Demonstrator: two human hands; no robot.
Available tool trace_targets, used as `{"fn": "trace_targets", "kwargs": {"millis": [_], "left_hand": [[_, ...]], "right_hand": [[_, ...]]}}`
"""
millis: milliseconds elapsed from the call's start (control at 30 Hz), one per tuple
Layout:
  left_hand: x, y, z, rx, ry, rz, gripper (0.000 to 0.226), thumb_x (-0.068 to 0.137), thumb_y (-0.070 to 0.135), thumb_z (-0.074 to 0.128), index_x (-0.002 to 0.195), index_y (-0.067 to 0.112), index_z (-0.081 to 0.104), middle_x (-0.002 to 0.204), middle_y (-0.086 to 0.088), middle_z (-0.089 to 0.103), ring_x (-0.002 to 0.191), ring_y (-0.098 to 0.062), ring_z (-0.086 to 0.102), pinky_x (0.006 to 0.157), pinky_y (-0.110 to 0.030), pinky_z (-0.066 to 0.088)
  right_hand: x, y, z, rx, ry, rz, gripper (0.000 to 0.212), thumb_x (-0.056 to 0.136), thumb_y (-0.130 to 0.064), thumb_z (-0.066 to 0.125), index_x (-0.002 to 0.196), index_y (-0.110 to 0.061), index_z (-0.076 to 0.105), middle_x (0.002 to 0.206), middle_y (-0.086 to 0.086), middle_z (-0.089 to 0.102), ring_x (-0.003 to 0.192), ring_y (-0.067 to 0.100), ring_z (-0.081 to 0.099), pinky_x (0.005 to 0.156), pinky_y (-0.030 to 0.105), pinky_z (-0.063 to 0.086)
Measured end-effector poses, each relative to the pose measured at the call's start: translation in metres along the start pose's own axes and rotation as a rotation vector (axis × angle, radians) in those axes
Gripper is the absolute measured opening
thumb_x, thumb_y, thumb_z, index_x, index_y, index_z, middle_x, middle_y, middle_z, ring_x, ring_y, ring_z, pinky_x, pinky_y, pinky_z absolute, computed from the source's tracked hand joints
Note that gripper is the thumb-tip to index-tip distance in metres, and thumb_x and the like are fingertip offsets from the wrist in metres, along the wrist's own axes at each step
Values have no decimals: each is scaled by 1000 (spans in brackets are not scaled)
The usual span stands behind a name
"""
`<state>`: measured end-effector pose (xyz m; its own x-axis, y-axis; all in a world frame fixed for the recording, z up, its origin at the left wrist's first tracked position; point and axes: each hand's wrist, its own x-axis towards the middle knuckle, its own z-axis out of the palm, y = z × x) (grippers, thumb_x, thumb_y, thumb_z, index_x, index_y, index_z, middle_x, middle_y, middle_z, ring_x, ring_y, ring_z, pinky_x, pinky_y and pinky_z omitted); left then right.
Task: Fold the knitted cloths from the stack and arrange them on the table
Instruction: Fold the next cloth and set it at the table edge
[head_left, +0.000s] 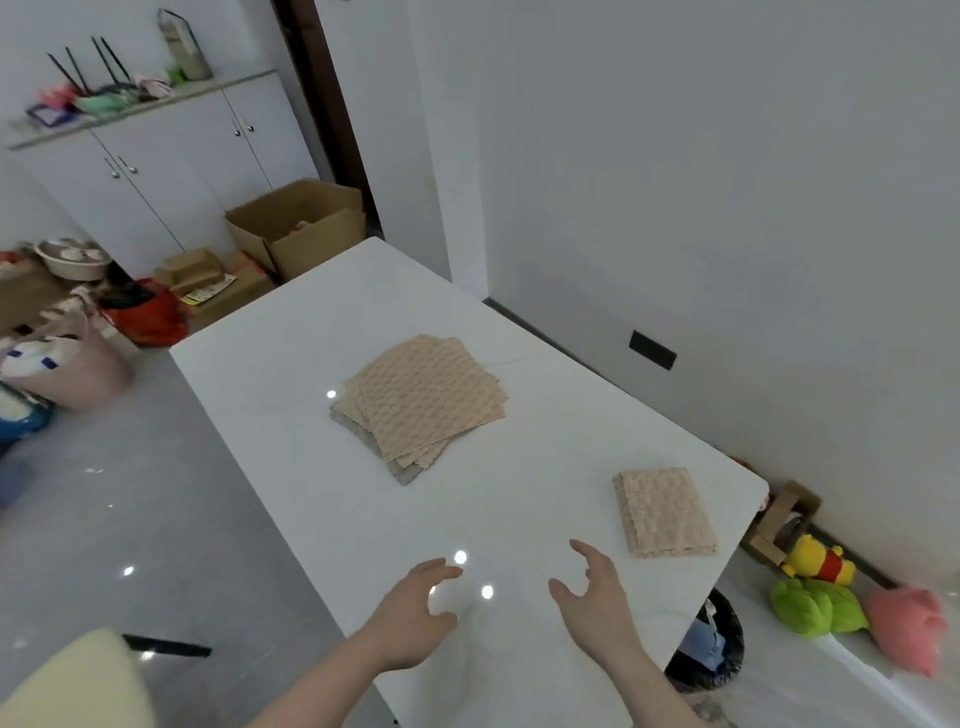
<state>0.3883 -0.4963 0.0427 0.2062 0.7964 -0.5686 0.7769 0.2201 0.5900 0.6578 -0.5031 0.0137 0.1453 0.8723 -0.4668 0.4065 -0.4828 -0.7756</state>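
While both hands (415, 613) (spread, holding nothing) hover, folded cloth (662, 512) lengthwise toward the near edge.

Both bare forearms reach forward over the near end of the table (291, 332). The left hand (415, 618) hovers with fingers loosely curled, holding nothing. The right hand (597, 597) is beside it, fingers spread and relaxed, thumb apart, also empty.

glossy white marble-look table (291, 358), bumpy beige knitted cloths (423, 402), matt brown cardboard box (311, 231), shiny grey floor (130, 493)
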Motion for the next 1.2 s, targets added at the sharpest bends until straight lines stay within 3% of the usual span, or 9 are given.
{"fn": "trace_targets", "kwargs": {"millis": [133, 233, 367, 600, 800, 1033, 1200], "left_hand": [[-14, -12, -34, 41, 45, 72, 50, 90, 33, 60, 133, 55, 45, 155, 27, 25, 140, 0, 34, 102, -14, 37], [-4, -15, -58, 120, 2, 140, 48, 90, 35, 60, 133, 53, 46, 158, 22, 25, 142, -3, 34, 110, -23, 38], [21, -10, -92, 206, -39, 239, 51, 94, 33, 58, 143, 41, 46, 162, 16, 25, 145, -7, 31, 114, -21, 28], [22, -38, -160, 177, -50, 454, 45, 97, 32, 59, 140, 42, 50, 155, 24, 29, 143, 0, 29, 109, -16, 25], [-9, -99, -215, 125, 17, 485, 41, 95, 34, 60, 133, 47, 53, 152, 28, 33, 138, 4, 34, 115, -22, 31], [-38, -135, -242, 124, 89, 447, 40, 94, 32, 61, 130, 47, 54, 146, 32, 35, 134, 5, 38, 104, -13, 29], [-55, -155, -258, 160, 57, 404, 40, 93, 33, 60, 129, 49, 53, 147, 32, 34, 111, -7, 53, 102, -15, 37]], "right_hand": [[-27, -38, 33, 22, -73, -74, 57, 92, -32, 65, 143, -38, 42, 143, -22, 36, 130, 6, 45, 107, 30, 42], [-43, -57, 41, 35, -95, -113, 51, 91, -35, 65, 138, -43, 45, 138, -29, 38, 125, -2, 47, 102, 23, 42], [-58, -65, 44, 48, 63, -76, 43, 93, -32, 65, 131, -45, 50, 135, -28, 44, 118, -6, 51, 98, 21, 44], [-78, -116, 112, 83, 231, -51, 41, 92, -27, 67, 126, -46, 54, 134, -28, 48, 119, -6, 52, 94, 20, 46], [-97, -172, 172, 61, 187, -125, 40, 93, -31, 66, 126, -48, 53, 132, -33, 48, 121, -10, 49, 95, 17, 45], [-104, -191, 195, 56, 162, -174, 38, 92, -33, 66, 125, -50, 54, 131, -34, 50, 122, -10, 49, 96, 16, 45], [-105, -194, 225, 99, 152, -173, 39, 92, -31, 65, 125, -49, 55, 131, -35, 50, 123, -7, 50, 97, 19, 46]]}}
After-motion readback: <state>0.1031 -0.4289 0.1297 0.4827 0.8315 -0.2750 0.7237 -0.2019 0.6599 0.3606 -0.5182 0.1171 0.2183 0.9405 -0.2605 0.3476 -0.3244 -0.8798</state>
